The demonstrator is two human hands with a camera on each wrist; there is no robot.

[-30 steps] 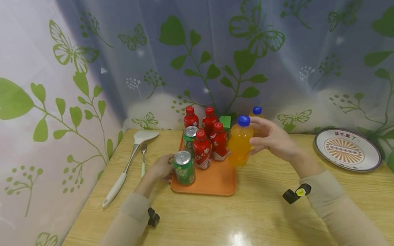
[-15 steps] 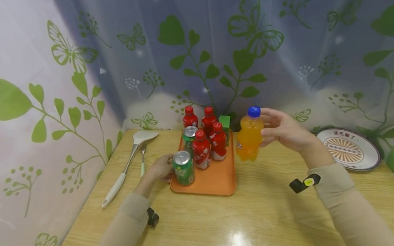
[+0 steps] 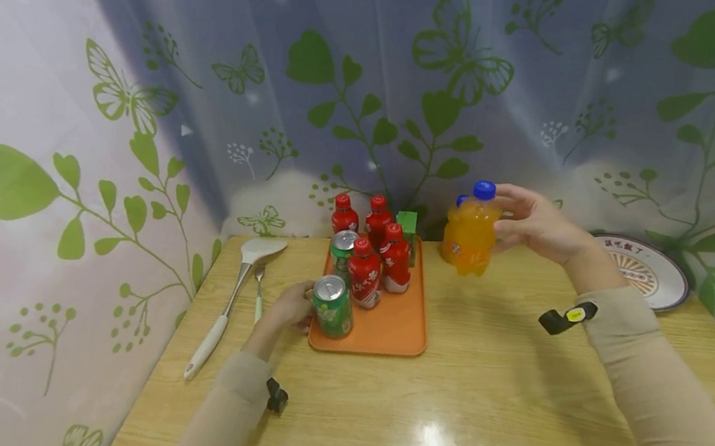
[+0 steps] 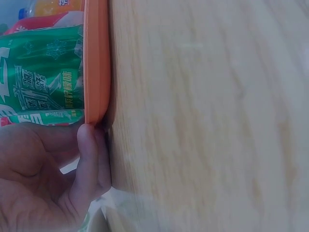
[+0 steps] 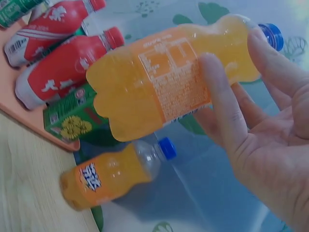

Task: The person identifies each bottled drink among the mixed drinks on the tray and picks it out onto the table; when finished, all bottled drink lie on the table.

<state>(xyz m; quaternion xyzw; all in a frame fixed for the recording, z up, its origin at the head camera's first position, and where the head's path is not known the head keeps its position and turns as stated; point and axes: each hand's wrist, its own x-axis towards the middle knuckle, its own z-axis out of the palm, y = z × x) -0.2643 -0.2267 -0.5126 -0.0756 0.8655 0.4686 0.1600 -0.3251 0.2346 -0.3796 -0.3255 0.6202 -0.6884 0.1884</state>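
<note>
My right hand holds an orange soda bottle with a blue cap by its upper part, upright above the table. The right wrist view shows the fingers around the bottle and its label facing the camera. Behind it stands a second orange soda bottle, partly hidden in the head view. My left hand is at the left edge of the orange tray, fingertips pinching its rim near the corner in the left wrist view. Beside that hand, a green soda can stands on the tray.
Several red bottles, another green can and a green carton share the tray. A spatula and a fork lie to its left. A patterned plate sits at the far right, near the curtain.
My right hand has carried the orange soda bottle right and back, away from the tray, until it overlaps the other orange bottle. The left hand stays at the tray's edge.
</note>
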